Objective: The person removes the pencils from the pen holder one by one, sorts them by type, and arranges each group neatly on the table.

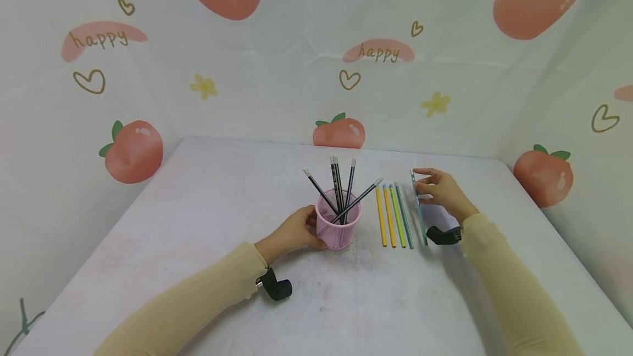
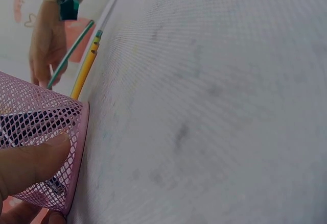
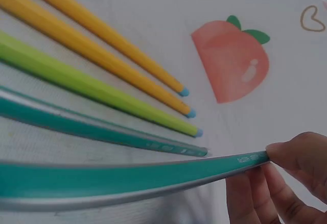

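Observation:
My left hand (image 1: pixel 293 231) grips the side of a pink mesh pen holder (image 1: pixel 340 239), which stands upright on the table. Its thumb (image 2: pixel 38 163) lies across the mesh in the left wrist view. Several black pencils (image 1: pixel 338 183) lean inside the holder. With thumb and fingertips my right hand (image 1: pixel 442 192) pinches one end of a teal pencil (image 3: pixel 127 175). Left of it lie two yellow pencils (image 1: pixel 381 216), a lime green pencil (image 1: pixel 398 217) and another teal pencil (image 1: pixel 404 217), roughly side by side.
The white table (image 1: pixel 222 180) reaches back to a white printed backdrop (image 1: pixel 277 92) with fruit and heart patterns. A dark cable or stand (image 1: pixel 25 326) shows at the lower left edge. Black wrist-worn devices (image 1: pixel 278 287) sit at both cuffs.

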A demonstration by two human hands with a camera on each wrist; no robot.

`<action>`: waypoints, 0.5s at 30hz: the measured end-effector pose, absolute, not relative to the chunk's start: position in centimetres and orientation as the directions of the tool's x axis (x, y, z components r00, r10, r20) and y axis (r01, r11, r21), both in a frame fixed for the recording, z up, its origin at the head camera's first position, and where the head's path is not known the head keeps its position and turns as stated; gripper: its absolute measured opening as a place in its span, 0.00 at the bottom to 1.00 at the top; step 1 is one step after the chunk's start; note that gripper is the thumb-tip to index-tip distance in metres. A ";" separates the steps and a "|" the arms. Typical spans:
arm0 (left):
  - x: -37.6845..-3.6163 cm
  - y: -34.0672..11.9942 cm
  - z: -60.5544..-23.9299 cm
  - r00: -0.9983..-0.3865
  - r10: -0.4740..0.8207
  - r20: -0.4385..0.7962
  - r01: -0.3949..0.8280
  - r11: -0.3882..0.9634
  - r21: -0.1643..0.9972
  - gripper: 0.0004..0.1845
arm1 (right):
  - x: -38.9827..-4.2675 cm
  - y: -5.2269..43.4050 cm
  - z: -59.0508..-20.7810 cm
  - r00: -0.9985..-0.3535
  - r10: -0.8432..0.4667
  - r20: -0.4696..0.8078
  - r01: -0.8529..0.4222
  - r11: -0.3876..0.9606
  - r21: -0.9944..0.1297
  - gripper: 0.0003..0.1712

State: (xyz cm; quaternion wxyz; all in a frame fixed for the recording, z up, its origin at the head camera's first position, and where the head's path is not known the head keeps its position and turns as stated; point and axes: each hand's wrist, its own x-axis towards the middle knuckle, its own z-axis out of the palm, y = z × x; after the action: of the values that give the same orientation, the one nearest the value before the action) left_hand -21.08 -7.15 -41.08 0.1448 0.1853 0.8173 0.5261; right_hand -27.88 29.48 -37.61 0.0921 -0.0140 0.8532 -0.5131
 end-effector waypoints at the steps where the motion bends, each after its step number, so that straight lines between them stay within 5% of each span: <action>1: -21.1 -7.2 -41.1 -0.889 0.456 -0.042 0.150 0.377 0.914 0.36 | -28.0 29.4 -37.8 -0.981 -0.114 -0.154 0.081 0.483 -0.872 0.35; 15: -21.2 -7.1 -41.2 -0.892 0.450 -0.048 0.144 0.384 0.912 0.37 | -28.4 28.9 -39.3 -0.965 -0.089 -0.247 0.167 0.516 -0.840 0.33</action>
State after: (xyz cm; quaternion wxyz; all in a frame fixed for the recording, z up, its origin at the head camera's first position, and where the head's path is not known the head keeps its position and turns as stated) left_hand -21.19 -7.11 -41.22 0.1458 0.1816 0.8188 0.5247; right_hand -28.38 28.93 -39.33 0.1303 0.0228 0.8608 -0.4915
